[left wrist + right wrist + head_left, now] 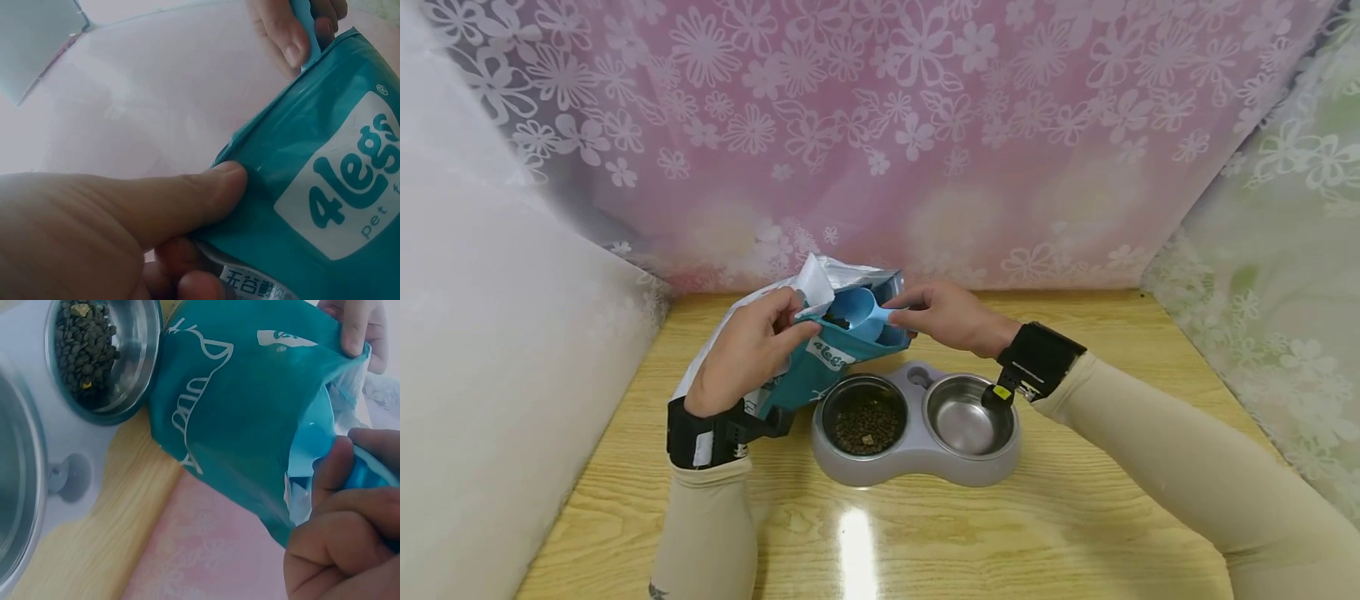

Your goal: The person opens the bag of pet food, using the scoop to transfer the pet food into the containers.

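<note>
Left hand pinches rim of teal pet-food bag, thumb curled over edge, holding mouth open. Right hand grips handle of light-blue scoop, fingers curled round it, scoop bowl inside bag mouth. Bag lies tilted on wooden table, just behind grey double bowl stand. Left bowl holds kibble; right bowl bare steel.

Head view looks forward and down, mid-distance, over table. Left wrist view very close, apparently upward along teal bag. Right wrist view close, downward. All share bag.
</note>
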Demonstrator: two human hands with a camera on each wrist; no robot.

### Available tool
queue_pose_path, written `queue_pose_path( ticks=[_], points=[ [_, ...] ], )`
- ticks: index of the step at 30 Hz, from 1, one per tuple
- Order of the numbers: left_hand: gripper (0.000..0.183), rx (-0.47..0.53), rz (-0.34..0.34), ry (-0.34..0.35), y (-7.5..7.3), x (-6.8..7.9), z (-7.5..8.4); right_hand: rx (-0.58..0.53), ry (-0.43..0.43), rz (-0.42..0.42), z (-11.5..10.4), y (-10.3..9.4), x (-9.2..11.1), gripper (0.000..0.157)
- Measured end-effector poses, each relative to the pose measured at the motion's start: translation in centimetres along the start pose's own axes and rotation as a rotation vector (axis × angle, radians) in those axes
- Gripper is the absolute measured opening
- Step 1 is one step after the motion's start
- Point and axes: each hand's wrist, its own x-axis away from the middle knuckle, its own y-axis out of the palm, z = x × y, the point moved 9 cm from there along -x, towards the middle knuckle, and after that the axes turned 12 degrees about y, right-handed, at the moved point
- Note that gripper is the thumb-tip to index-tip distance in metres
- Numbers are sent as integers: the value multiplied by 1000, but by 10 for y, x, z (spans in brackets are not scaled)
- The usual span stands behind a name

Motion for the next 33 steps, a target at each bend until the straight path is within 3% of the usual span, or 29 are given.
queue_pose_path(
  ticks=[12, 33],
  points=[
    [25, 2, -10, -15, 2, 1, -1, -12, 31, 14, 21, -21, 20, 34],
    [25, 40, -15, -2, 3, 1, 0, -81, 17, -17, 32, -33, 37, 36]
  ],
)
